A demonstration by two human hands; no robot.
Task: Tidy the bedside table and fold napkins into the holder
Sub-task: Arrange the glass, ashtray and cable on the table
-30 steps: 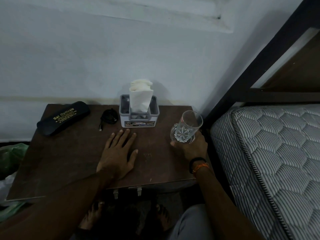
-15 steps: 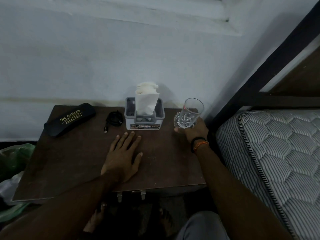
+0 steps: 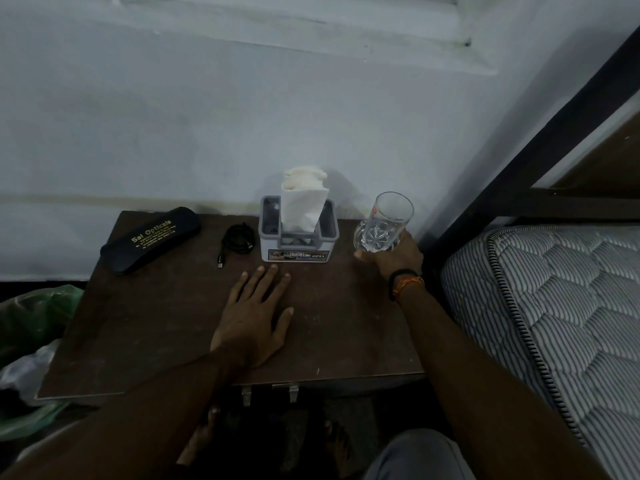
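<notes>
The grey napkin holder (image 3: pixel 298 237) stands at the back edge of the bedside table (image 3: pixel 145 327), against the wall, with white folded napkins (image 3: pixel 302 204) upright in its middle slot; its side pockets look dark and their contents cannot be told. Just right of it, the right hand (image 3: pixel 393 259) wraps its fingers around the base of a clear, empty-looking drinking glass (image 3: pixel 384 223), tilted slightly. The left hand (image 3: pixel 254 317) lies flat, fingers spread, palm down on the tabletop, holding nothing. A coiled black cable (image 3: pixel 237 239) and a black spectacle case (image 3: pixel 150 240) lie to the left.
</notes>
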